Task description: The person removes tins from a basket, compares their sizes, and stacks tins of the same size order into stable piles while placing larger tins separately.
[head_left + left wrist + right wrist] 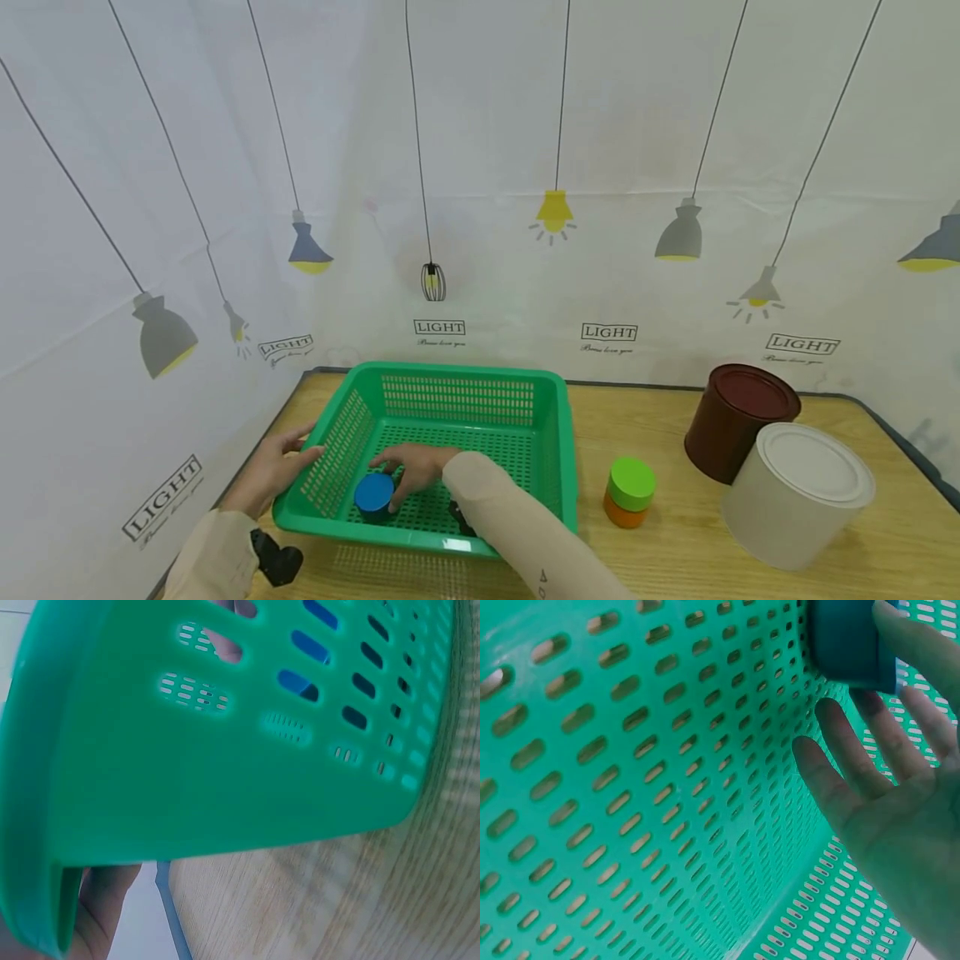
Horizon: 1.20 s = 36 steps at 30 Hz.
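Right hand (415, 468): down inside the green basket (525, 375), fingers curved over the blue can (374, 496). In the right wrist view the fingertips lie against the blue can's (847, 641) side while the other fingers are spread and fairly straight — a light hold rather than a tight clamp.
Left hand (272, 472): on the basket's left outer wall, fingers stretched out flat along the rim; the left wrist view shows part of the hand (101, 907) under the basket (187, 787) edge.
Blue can: stands upright on the basket floor, in the near left corner, close to the left wall.
Green basket: perforated plastic, sits on the wooden tabletop (675, 533) at its left end.
Green-lidded orange jar (630, 492): on the tabletop just right of the basket, apart from it.
Dark red tin (738, 421): upright, farther right, toward the back.
White tin (798, 492): tilted, just in front of the dark red tin — whether they touch I cannot tell.
Backdrop (480, 167): white cloth printed with hanging lamps.
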### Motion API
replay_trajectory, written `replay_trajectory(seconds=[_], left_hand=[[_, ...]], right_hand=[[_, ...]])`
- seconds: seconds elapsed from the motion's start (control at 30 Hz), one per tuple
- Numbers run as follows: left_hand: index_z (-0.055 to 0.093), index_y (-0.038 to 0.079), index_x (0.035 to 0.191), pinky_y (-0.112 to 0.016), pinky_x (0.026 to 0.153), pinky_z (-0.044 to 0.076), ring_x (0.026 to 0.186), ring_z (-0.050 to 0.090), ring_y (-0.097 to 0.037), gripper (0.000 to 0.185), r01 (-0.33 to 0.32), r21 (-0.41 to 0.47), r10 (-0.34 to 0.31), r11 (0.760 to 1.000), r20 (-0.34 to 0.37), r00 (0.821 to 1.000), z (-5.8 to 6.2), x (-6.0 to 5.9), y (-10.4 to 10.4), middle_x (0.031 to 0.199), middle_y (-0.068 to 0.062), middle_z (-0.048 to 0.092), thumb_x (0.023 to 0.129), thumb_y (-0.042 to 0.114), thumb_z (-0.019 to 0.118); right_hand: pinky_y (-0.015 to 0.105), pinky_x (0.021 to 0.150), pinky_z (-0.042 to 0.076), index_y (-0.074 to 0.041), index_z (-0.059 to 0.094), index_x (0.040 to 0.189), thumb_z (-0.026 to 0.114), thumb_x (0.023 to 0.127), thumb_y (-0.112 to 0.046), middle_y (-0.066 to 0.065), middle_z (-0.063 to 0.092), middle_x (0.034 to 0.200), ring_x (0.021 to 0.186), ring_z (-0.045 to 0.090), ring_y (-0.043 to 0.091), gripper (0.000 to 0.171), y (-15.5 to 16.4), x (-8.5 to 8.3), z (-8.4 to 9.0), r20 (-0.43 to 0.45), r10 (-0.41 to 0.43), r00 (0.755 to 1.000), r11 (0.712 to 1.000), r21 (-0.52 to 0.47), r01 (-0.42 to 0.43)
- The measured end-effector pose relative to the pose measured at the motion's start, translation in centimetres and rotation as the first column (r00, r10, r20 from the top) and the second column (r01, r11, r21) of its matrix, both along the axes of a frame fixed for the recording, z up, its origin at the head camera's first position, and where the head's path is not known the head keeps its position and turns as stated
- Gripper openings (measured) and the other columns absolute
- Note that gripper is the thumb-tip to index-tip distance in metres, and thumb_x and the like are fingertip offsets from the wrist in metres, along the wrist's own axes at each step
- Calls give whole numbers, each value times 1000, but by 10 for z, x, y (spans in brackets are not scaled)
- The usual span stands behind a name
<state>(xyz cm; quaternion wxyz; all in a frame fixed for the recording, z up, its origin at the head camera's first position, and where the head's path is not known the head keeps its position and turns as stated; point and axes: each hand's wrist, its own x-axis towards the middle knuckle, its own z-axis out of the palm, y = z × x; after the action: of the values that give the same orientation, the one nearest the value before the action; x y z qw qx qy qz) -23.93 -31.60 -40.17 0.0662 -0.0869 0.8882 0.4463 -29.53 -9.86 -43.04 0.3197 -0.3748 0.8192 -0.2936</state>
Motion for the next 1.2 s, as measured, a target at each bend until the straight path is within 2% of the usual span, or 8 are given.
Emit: replay_trajectory(seconds=[0.13,0.27,0.43,0.7,0.8,0.97,1.07,1.2], left_hand=[[30,7,139,-33,63,50,82,56,-20,63,-8,15,8,1000,5,1000,0,-1,0,119,-28,44,86,27,59],[29,8,139,-33,61,51,75,58,-17,62,-11,26,11,1000,16,1000,0,-3,0,120,-28,43,87,25,58],[28,6,139,-33,61,51,76,58,-18,63,0,24,0,1000,18,1000,1,-3,1,121,-30,40,87,27,57],[28,6,139,-32,60,50,76,57,-17,63,-18,11,18,1000,31,999,2,-3,0,120,-28,41,87,26,58],[28,6,139,-33,60,51,75,58,-17,64,-7,10,7,1000,20,1000,1,-3,-1,121,-30,39,86,28,58],[27,5,139,-34,61,51,76,58,-18,64,4,-6,-4,1000,5,1000,0,-2,-1,122,-31,38,87,28,57],[27,4,139,-34,61,51,77,58,-18,64,13,-3,-13,1000,0,1000,0,-2,-1,121,-32,38,88,28,56],[26,3,139,-34,60,51,74,58,-17,64,9,10,-9,1000,6,1000,1,-1,0,121,-32,38,88,26,56]], right_hand=[[27,83,43,-16,51,126,73,72,-10,5,52,121,110,49,17,59,-1,-1,-2,-24,-3,1000,1000,22,4],[29,82,43,-17,53,122,74,72,-11,6,54,116,106,50,18,54,1,-1,-2,1,-17,1000,1000,24,17],[28,80,43,-17,52,115,74,73,-16,3,52,115,107,47,18,48,4,1,0,-13,-27,1000,999,20,27],[27,79,43,-15,52,103,76,71,-17,3,53,108,102,49,16,40,5,4,1,-32,-96,995,995,-8,96],[28,79,43,-13,52,109,75,72,-17,5,53,111,103,49,17,44,7,5,4,-23,-99,995,995,-14,98],[28,82,43,-13,48,126,72,75,-21,6,50,120,111,46,18,56,7,3,7,-34,-35,999,999,24,36],[28,82,43,-15,50,125,72,75,-22,6,50,121,112,46,18,55,7,2,8,-63,-25,998,998,49,28],[28,79,44,-18,51,124,73,74,-22,5,49,120,111,45,19,54,11,1,14,-58,-77,995,996,40,79]])
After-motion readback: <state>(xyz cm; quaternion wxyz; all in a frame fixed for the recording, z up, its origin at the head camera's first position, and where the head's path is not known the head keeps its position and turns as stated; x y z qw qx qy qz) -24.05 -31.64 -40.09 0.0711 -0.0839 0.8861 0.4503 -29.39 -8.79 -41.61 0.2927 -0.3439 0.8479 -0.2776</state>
